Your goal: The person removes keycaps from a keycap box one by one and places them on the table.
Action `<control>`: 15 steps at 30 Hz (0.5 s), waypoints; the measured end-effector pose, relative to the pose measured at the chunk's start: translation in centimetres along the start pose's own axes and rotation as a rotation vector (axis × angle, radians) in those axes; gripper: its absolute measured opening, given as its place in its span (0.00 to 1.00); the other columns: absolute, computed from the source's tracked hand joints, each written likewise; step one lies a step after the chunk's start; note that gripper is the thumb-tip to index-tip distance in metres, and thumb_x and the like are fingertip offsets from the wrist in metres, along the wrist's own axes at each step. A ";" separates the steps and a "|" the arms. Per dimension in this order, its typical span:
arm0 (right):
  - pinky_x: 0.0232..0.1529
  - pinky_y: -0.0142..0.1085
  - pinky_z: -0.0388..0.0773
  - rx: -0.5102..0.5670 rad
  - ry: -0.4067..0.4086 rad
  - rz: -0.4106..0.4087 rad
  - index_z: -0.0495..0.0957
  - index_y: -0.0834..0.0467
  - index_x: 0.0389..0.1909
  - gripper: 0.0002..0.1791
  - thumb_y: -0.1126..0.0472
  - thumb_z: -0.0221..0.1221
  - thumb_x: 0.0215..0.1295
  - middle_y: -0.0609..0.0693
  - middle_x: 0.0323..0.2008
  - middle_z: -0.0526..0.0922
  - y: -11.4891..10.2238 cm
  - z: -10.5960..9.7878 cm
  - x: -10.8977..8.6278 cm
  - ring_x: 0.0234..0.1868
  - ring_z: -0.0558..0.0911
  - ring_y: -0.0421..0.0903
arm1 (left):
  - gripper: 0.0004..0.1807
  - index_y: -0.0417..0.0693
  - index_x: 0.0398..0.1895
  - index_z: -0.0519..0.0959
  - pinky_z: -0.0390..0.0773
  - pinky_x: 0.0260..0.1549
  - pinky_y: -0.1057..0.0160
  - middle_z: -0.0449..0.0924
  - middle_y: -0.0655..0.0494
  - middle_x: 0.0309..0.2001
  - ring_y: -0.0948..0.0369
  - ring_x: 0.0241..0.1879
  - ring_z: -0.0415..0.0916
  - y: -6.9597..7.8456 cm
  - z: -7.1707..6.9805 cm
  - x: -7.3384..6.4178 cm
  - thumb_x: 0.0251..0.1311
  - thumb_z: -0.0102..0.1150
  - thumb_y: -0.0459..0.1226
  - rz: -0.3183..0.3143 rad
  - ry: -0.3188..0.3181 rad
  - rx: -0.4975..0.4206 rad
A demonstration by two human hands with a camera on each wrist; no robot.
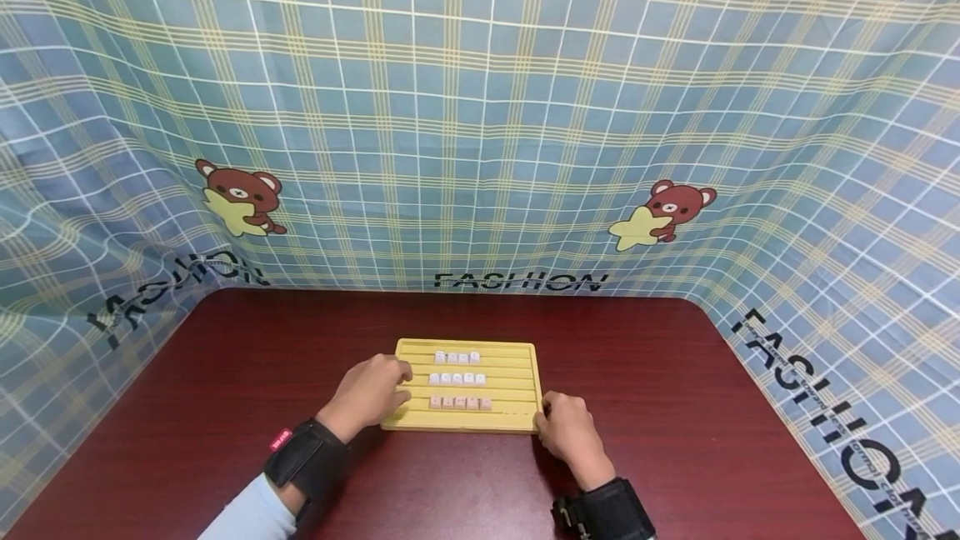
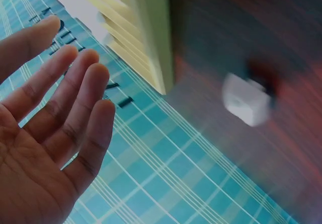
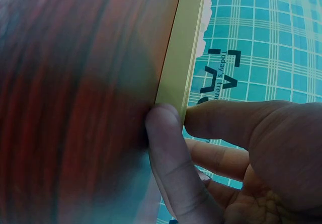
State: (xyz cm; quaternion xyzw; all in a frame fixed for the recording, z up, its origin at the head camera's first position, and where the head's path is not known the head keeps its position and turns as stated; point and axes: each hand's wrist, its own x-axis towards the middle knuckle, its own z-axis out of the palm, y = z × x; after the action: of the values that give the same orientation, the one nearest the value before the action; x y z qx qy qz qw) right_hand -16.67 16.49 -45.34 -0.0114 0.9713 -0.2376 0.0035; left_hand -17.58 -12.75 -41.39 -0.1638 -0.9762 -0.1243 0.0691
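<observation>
A yellow ridged tray (image 1: 517, 373) lies on the dark red table, bearing three short rows of keycaps. White keycaps (image 1: 457, 378) stand in the back and middle rows, and pinkish ones (image 1: 460, 402) in the front row. My left hand (image 1: 371, 390) hovers at the tray's left edge, and the left wrist view shows its fingers loosely extended, holding nothing. In that view a blurred white keycap (image 2: 246, 100) appears against the table, apart from the tray. At the tray's front right corner, my right hand (image 1: 567, 432) pinches the rim (image 3: 178, 58) between thumb and finger.
The dark red table (image 1: 465, 490) extends around the tray on all sides. Behind it and at both sides hangs a blue checked cloth (image 1: 480, 148) printed with bears and lettering.
</observation>
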 end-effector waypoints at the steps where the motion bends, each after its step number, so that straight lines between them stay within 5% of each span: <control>1: 0.26 0.36 0.71 0.001 -0.002 0.005 0.81 0.62 0.40 0.08 0.63 0.58 0.63 0.53 0.27 0.80 0.0 -0.1 0.0 0.24 0.75 0.44 | 0.11 0.44 0.36 0.85 0.79 0.30 0.59 0.85 0.52 0.34 0.58 0.33 0.81 0.4 0.0 0.2 0.48 0.74 0.36 0.008 -0.002 0.001; 15: 0.26 0.36 0.71 0.010 0.007 -0.004 0.81 0.61 0.38 0.07 0.63 0.59 0.62 0.50 0.24 0.78 0.0 0.1 0.0 0.23 0.74 0.43 | 0.08 0.44 0.33 0.86 0.79 0.29 0.57 0.86 0.53 0.33 0.58 0.31 0.81 2.7 1.4 1.2 0.49 0.71 0.34 0.125 -0.002 -0.009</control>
State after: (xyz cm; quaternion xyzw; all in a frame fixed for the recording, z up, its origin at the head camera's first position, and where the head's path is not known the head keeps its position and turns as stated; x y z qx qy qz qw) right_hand -16.64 16.45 -45.45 -0.0125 0.9700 -0.2426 -0.0004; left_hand -17.96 -9.57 -41.98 -0.2248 -0.9636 -0.1240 0.0750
